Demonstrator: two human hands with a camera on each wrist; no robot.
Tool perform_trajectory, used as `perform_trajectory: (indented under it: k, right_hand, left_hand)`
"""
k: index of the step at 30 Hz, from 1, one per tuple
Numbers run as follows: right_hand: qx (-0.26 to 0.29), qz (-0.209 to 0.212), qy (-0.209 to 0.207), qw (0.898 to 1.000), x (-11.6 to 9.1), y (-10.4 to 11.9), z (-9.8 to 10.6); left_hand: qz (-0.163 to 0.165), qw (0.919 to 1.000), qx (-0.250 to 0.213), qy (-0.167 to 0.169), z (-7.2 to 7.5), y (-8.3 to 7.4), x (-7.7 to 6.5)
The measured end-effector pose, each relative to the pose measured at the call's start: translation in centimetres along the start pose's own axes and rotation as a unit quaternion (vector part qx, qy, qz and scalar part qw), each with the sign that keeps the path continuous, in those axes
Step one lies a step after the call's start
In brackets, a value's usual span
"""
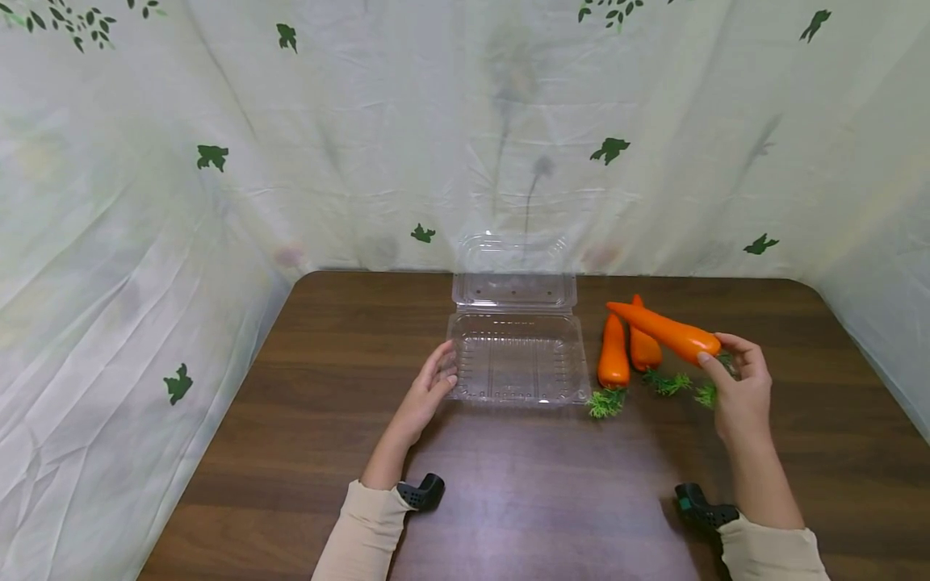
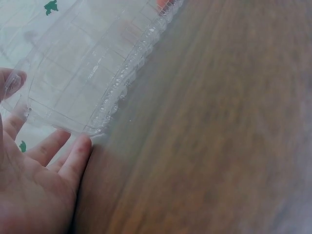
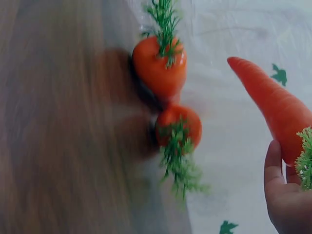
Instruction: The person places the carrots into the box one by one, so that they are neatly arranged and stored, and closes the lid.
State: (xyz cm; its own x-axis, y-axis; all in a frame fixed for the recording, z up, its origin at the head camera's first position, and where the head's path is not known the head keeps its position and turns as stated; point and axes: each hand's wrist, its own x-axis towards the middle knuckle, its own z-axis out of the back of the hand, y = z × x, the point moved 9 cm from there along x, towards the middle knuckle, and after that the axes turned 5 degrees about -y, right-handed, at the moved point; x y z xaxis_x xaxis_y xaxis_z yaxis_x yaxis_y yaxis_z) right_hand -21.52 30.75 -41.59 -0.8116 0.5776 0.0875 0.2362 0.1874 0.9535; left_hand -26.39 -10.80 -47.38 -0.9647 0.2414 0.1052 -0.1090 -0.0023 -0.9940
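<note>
My right hand grips an orange carrot by its thick, leafy end, raised over the table with its thin tip pointing left. Below and beside it lie a second carrot and a third carrot, both with feathery green tops toward me. In the right wrist view the held carrot stands apart from those two. A clear plastic container rests on the table with its lid folded back. At its left side is my left hand, fingers spread, fingertips touching the wall and rim.
The hinged lid leans back at the table's far edge. A pale curtain with green leaf shapes hangs behind and on both sides. The brown wooden table extends left and in front of the container.
</note>
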Motion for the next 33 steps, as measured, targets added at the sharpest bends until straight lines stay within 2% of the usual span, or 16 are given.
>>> perform_trajectory:
  k: [6, 11, 18, 24, 33]
  right_hand:
    - [0.024, 0.009, 0.037, 0.999, -0.3, -0.1, -2.4]
    - [0.014, 0.018, 0.072, 0.997, -0.7, -0.2, -4.4]
    - [0.011, 0.014, 0.088, 0.996, -1.2, -0.9, -6.6]
    - [-0.002, 0.014, 0.124, 0.992, -1.6, -1.6, -9.0]
    - [-0.031, -0.018, 0.179, 0.983, -2.4, -3.4, -12.2]
  left_hand:
    - [0.006, 0.9999, 0.008, 0.008, -0.6, -1.8, -0.5]
    - [0.001, 0.9999, 0.006, 0.009, -0.6, -1.9, -0.4]
    - [0.0, 0.9999, 0.008, 0.013, -0.6, -1.9, -0.3]
    - [0.001, 0.9999, 0.009, 0.012, -0.5, -1.7, -0.3]
    - [0.002, 0.9999, 0.011, 0.013, -0.7, -1.9, -0.4]
